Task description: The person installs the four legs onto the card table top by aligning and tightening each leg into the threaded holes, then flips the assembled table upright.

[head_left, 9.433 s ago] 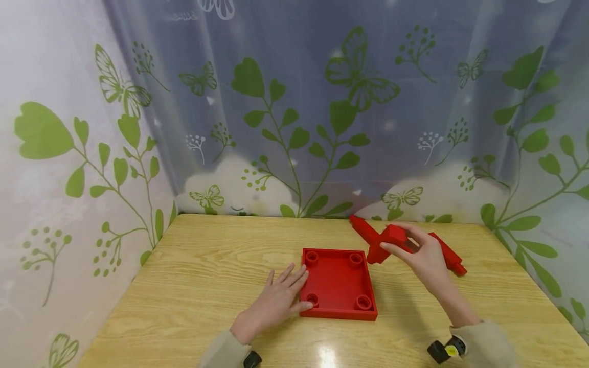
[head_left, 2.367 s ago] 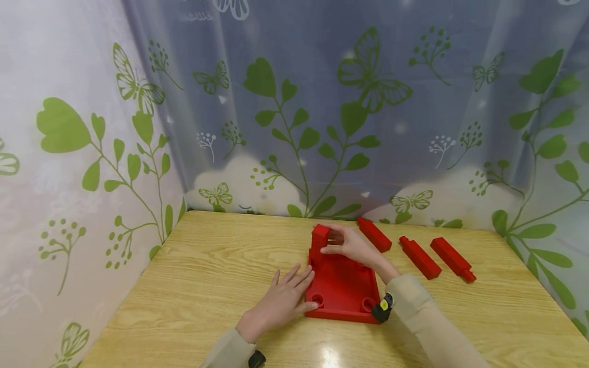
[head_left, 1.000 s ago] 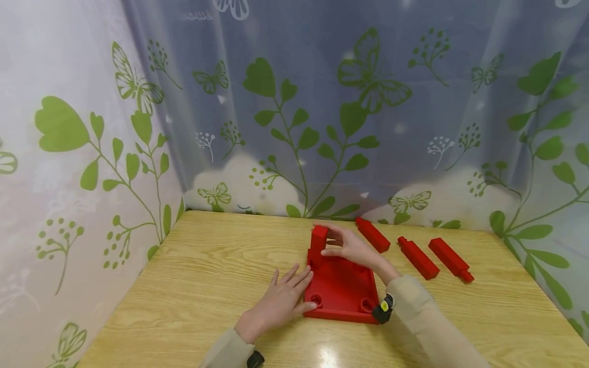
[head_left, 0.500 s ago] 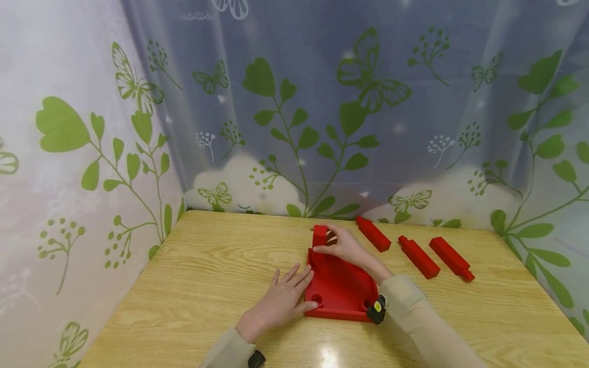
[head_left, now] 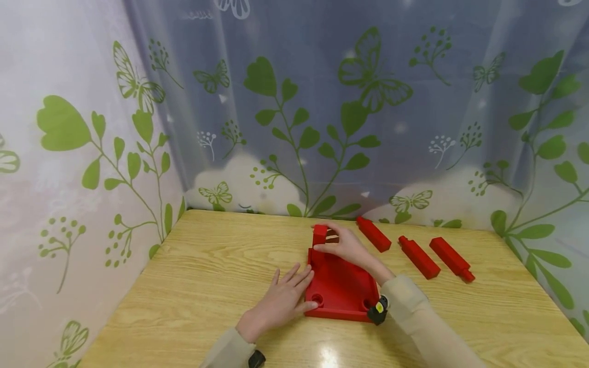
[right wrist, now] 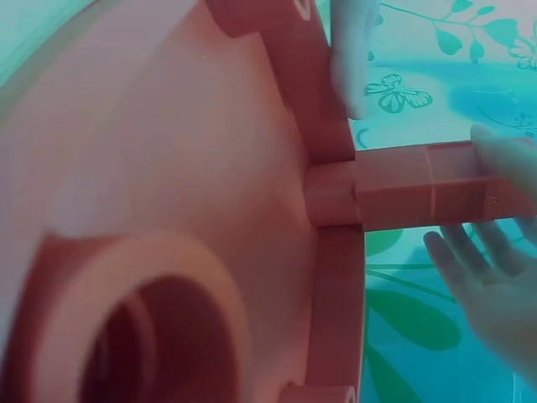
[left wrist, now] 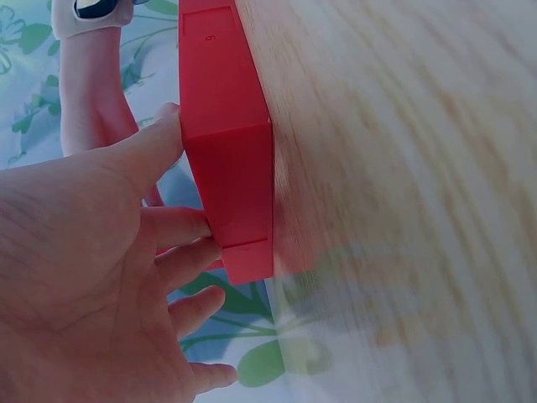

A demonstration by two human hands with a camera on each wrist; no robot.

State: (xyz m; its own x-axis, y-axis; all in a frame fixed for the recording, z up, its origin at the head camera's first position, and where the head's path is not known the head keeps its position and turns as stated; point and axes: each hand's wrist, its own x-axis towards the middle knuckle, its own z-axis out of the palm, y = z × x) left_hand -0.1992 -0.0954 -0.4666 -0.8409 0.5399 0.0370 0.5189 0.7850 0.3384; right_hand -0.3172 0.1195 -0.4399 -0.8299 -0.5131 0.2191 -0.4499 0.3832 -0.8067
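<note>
"Pinching what, that right hand [head_left: 345,246]?"

"A red leg [head_left: 319,235], gripped between thumb and fingers. It stands upright at the far left corner of the red tray [head_left: 342,286], on the round socket [right wrist: 333,194] there. How deep its end sits I can't tell; the right wrist view is too soft."

"And the left hand [head_left: 278,304]?"

"Just left of the tray, fingers straight and spread apart. Some fingertips touch the tray's left wall, and the thumb reaches its near left corner. That's a relaxed, flat touch rather than a grasp."

"How does the tray itself lie?"

"Flat on the wooden table [head_left: 207,266], hollow side up. A near left socket [head_left: 317,300] shows plainly beside the left thumb. The near right socket [head_left: 367,304] is partly covered by the black wrist device [head_left: 378,311] on the right arm."

"What's to the right of the tray?"

"Three loose legs, side by side and slanting. The first [head_left: 375,236] lies past the tray's far right corner, the second [head_left: 420,258] further right, and the third [head_left: 451,257] furthest. The first two point their narrow ends away from the person; the third points its narrow end nearer."

"Behind the tray?"

"A blue-grey curtain [head_left: 294,168] printed with green leaves and butterflies."
</note>
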